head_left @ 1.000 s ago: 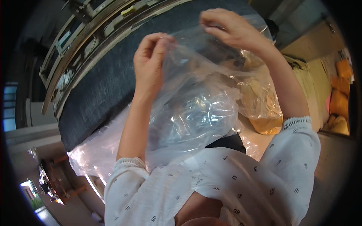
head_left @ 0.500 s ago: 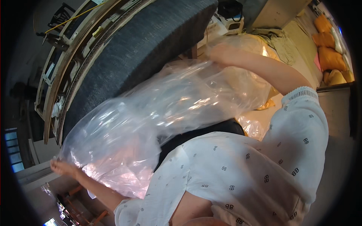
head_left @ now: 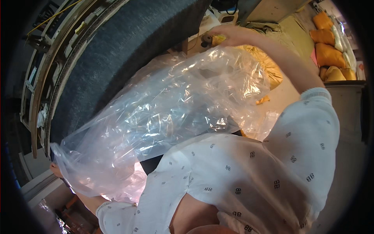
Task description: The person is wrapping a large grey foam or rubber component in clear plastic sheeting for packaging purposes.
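A large clear plastic sheet or bag point(head_left: 163, 105) spreads crinkled across the space in front of me, its middle hanging over my lap. At the far left, my left hand point(head_left: 56, 170) is closed at the plastic's left end, with its fingers partly hidden behind the film. My right arm reaches far forward, and my right hand point(head_left: 229, 36) is closed on the plastic's upper right edge. A small yellow piece point(head_left: 219, 39) and a dark round object point(head_left: 206, 39) show beside its fingers; whether the hand touches them I cannot make out.
A long dark cloth-covered surface point(head_left: 113, 50) with a wooden frame point(head_left: 41, 105) runs along the left. Yellow bundled material point(head_left: 269, 66) lies beyond the plastic. Orange sacks point(head_left: 329, 54) are stacked at far right, near a box-like grey piece point(head_left: 344, 93). White containers point(head_left: 226, 17) stand at the back.
The plastic has spread out and pulled tauter between my hands. My right hand has moved slightly farther forward; my left hand has shifted a little left, now partly covered by film. The view has shifted slightly.
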`<state>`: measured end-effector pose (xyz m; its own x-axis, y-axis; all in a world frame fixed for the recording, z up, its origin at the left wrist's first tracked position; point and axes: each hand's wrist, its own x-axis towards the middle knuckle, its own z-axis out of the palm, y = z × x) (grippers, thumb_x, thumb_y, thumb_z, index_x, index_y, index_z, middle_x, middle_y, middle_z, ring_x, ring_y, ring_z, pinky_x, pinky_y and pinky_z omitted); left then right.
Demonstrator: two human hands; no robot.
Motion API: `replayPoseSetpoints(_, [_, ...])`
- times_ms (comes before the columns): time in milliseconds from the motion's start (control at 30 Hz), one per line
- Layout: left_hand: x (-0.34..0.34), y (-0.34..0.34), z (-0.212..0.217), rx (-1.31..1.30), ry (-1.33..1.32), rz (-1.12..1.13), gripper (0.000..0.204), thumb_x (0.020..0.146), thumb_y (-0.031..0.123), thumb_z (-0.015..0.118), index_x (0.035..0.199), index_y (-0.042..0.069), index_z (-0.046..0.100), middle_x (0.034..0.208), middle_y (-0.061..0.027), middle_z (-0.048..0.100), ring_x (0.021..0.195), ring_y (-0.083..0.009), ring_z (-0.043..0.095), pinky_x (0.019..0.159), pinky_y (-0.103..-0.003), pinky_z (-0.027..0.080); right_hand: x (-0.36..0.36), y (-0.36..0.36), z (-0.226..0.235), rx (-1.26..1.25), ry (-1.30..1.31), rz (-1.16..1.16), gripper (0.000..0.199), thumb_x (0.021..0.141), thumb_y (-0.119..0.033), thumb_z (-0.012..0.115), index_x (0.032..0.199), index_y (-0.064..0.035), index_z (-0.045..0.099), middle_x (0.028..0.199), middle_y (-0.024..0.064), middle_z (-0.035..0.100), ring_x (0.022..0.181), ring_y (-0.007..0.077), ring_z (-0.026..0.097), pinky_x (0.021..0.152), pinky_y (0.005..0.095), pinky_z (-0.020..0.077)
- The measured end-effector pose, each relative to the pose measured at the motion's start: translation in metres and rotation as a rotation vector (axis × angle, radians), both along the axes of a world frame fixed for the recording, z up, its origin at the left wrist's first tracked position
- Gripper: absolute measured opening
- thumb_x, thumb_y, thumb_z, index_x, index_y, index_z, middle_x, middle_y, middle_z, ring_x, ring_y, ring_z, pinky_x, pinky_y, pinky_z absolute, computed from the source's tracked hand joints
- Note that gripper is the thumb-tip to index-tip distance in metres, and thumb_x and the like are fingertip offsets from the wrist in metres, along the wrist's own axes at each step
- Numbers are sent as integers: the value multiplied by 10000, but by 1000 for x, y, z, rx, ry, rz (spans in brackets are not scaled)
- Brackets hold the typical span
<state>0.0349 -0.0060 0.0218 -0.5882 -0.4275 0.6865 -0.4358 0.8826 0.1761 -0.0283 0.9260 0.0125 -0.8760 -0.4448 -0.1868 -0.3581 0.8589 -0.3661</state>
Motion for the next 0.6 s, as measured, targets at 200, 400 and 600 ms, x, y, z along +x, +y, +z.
replayPoseSetpoints(200, [3, -82, 4, 1, -114, 63, 285, 885, 285, 434, 975, 53, 572, 964, -150, 591, 889, -346, 554, 743, -417, 423, 43, -81, -124, 99, -567, 204, 511, 684, -364, 654, 1123, -130, 540, 1062, 161, 583, 972, 313, 558, 833, 407, 441])
replayPoseSetpoints(400, [-18, -64, -26, 41, -129, 33, 287, 890, 294, 417, 986, 72, 571, 966, -142, 595, 895, -347, 553, 735, -415, 420, 67, 85, -100, 802, -354, 99, 607, 556, -541, 717, 1001, -136, 635, 949, 71, 636, 925, 255, 594, 753, 389, 474])
replayPoseSetpoints(600, [-13, -131, -27, 48, -102, 4, 287, 894, 296, 413, 1004, 78, 565, 996, -134, 586, 910, -336, 552, 759, -409, 418, -25, 166, 80, 677, 409, -688, 342, 718, -326, 643, 1026, -178, 619, 1041, 89, 600, 977, 259, 571, 783, 402, 464])
